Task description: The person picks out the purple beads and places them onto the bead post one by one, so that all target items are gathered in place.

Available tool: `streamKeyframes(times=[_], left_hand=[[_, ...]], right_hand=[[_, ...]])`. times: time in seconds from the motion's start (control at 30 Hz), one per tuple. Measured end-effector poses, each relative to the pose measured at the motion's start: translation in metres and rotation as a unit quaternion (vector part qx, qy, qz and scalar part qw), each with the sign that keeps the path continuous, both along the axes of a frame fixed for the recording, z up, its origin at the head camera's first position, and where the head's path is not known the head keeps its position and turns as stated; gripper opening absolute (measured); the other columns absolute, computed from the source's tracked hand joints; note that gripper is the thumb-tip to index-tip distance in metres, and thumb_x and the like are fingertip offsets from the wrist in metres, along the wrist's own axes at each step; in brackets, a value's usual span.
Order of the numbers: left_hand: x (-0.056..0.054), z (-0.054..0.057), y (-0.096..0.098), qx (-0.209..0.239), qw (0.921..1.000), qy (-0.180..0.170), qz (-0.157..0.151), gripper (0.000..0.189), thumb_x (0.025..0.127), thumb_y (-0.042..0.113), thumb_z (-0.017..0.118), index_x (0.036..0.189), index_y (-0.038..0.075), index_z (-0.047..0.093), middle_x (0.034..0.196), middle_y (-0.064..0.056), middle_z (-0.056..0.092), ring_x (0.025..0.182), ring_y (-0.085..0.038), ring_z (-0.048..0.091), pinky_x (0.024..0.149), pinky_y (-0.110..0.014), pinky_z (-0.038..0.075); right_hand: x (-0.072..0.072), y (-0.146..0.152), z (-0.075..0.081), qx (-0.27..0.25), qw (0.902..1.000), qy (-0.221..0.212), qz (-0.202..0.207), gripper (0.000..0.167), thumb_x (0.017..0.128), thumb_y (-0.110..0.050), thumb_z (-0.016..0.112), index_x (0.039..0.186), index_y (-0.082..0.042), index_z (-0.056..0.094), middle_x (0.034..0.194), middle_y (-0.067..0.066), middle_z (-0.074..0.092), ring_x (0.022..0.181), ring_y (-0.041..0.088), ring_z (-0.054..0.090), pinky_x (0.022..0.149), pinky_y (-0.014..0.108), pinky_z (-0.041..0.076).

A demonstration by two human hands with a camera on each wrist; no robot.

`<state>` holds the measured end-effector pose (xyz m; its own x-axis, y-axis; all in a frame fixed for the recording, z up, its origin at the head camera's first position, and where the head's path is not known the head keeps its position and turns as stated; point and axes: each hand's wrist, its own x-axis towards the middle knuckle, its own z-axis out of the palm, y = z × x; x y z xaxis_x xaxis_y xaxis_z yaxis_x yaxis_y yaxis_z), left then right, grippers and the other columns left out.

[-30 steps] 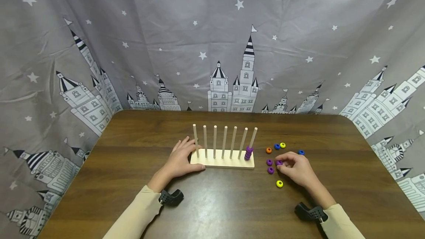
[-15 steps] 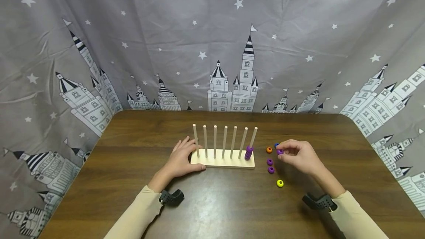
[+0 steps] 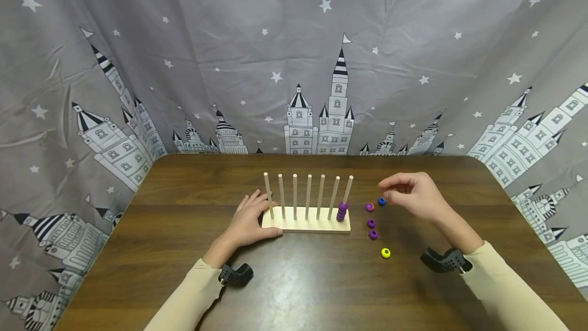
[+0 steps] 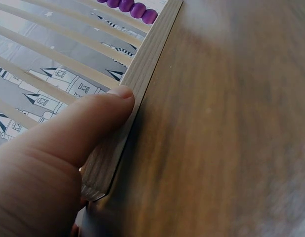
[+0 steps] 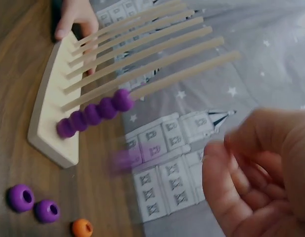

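Observation:
A pale wooden peg rack (image 3: 305, 225) stands on the table, and several purple beads (image 3: 342, 212) are stacked on its rightmost peg. My left hand (image 3: 249, 222) grips the left end of its base, thumb along the front edge and fingers behind. To the right of the rack, my right hand (image 3: 415, 198) hovers above the table, thumb and forefinger close together, holding nothing. A loose purple bead (image 5: 126, 160), blurred, is apart from those fingertips in the right wrist view. In the head view it overlaps the orange bead (image 5: 82, 228).
Two purple beads (image 3: 372, 234) lie right of the rack. A yellow bead (image 3: 385, 253) is nearer the front and a blue bead (image 3: 382, 202) lies by my right thumb. Behind the wooden table (image 3: 206, 178) hangs a grey castle-print cloth (image 3: 257, 55).
My right hand lifted a purple bead off the table and moved away from me; the bead has left its fingers and is now farther left, by the orange one. My left hand stayed put.

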<state>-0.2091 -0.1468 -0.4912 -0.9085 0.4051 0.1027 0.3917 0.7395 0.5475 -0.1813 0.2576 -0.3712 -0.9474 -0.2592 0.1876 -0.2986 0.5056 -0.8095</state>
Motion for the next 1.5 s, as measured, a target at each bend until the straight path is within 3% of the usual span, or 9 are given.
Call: streamKeyframes(times=[0.13, 0.3, 0.43, 0.6, 0.87, 1.0, 1.13, 1.23, 1.5], left_hand=[[-0.001, 0.001, 0.002, -0.002, 1.0, 0.002, -0.003, 0.067, 0.076, 0.048, 0.082, 0.131, 0.013, 0.067, 0.156, -0.017, 0.048, 0.155, -0.045, 0.025, 0.127, -0.065, 0.014], [-0.001, 0.004, 0.002, 0.001, 1.0, 0.007, -0.002, 0.066, 0.075, 0.046, 0.083, 0.13, 0.012, 0.068, 0.156, -0.018, 0.049, 0.154, -0.046, 0.026, 0.126, -0.066, 0.014], [-0.002, 0.008, 0.002, 0.003, 0.9999, 0.011, 0.002, 0.067, 0.075, 0.046, 0.083, 0.13, 0.01, 0.068, 0.156, -0.019, 0.049, 0.154, -0.046, 0.026, 0.126, -0.066, 0.014], [-0.004, 0.01, 0.003, 0.008, 0.9999, 0.015, -0.002, 0.066, 0.075, 0.045, 0.084, 0.129, 0.011, 0.068, 0.156, -0.017, 0.049, 0.154, -0.046, 0.026, 0.127, -0.066, 0.013], [-0.004, 0.006, 0.002, 0.009, 0.9998, 0.019, -0.008, 0.067, 0.075, 0.046, 0.084, 0.129, 0.011, 0.068, 0.157, -0.016, 0.048, 0.153, -0.048, 0.027, 0.126, -0.067, 0.013], [-0.004, 0.005, -0.001, 0.005, 0.9998, 0.02, -0.003, 0.067, 0.075, 0.047, 0.084, 0.129, 0.011, 0.068, 0.156, -0.016, 0.049, 0.153, -0.047, 0.028, 0.125, -0.068, 0.014], [-0.004, 0.004, -0.002, 0.009, 0.9997, 0.023, -0.002, 0.066, 0.074, 0.046, 0.084, 0.129, 0.011, 0.068, 0.156, -0.017, 0.049, 0.153, -0.048, 0.028, 0.125, -0.069, 0.014], [-0.003, 0.003, 0.0, 0.016, 0.9996, 0.022, -0.006, 0.065, 0.075, 0.045, 0.084, 0.128, 0.012, 0.068, 0.155, -0.017, 0.05, 0.153, -0.048, 0.028, 0.124, -0.069, 0.014], [-0.001, 0.0, 0.0, 0.017, 0.9997, 0.015, -0.005, 0.064, 0.074, 0.045, 0.084, 0.127, 0.012, 0.069, 0.155, -0.017, 0.05, 0.153, -0.048, 0.028, 0.125, -0.068, 0.014]], right_hand=[[0.0, -0.002, -0.004, 0.079, 0.9964, -0.001, -0.031, 0.019, 0.084, -0.001, 0.07, 0.102, 0.0, 0.077, 0.091, 0.013, 0.078, 0.07, -0.004, 0.061, 0.061, 0.017, 0.052], [0.0, -0.005, -0.026, 0.111, 0.9933, -0.017, -0.029, 0.019, 0.084, -0.002, 0.071, 0.102, 0.001, 0.076, 0.089, 0.01, 0.077, 0.069, -0.001, 0.058, 0.058, 0.018, 0.048], [0.0, -0.014, -0.042, 0.109, 0.9938, -0.018, -0.007, 0.021, 0.084, -0.004, 0.073, 0.104, 0.002, 0.075, 0.092, 0.011, 0.076, 0.07, 0.0, 0.059, 0.06, 0.018, 0.05], [0.012, -0.029, -0.06, 0.104, 0.9943, -0.006, 0.025, 0.022, 0.083, -0.005, 0.076, 0.104, 0.001, 0.075, 0.091, 0.009, 0.075, 0.068, -0.002, 0.06, 0.059, 0.019, 0.052], [0.034, -0.071, -0.086, 0.067, 0.9884, 0.014, 0.136, 0.028, 0.077, -0.004, 0.081, 0.104, -0.003, 0.074, 0.086, 0.005, 0.071, 0.066, -0.007, 0.055, 0.058, 0.017, 0.052], [0.048, -0.111, -0.088, 0.067, 0.9716, 0.05, 0.221, 0.045, 0.074, -0.012, 0.087, 0.116, -0.005, 0.072, 0.094, 0.006, 0.07, 0.068, -0.004, 0.057, 0.063, 0.012, 0.053], [0.064, -0.159, -0.089, 0.128, 0.9373, 0.095, 0.31, 0.053, 0.076, -0.024, 0.087, 0.124, -0.011, 0.07, 0.108, 0.002, 0.068, 0.07, -0.008, 0.05, 0.069, 0.002, 0.043], [0.07, -0.185, -0.092, 0.167, 0.9181, 0.125, 0.337, 0.046, 0.078, -0.026, 0.085, 0.122, -0.015, 0.072, 0.109, -0.001, 0.067, 0.07, -0.012, 0.043, 0.07, -0.001, 0.037], [0.072, -0.22, -0.093, 0.182, 0.9011, 0.15, 0.364, 0.033, 0.082, -0.022, 0.082, 0.114, -0.018, 0.076, 0.094, -0.005, 0.066, 0.07, -0.01, 0.042, 0.071, -0.003, 0.034]])
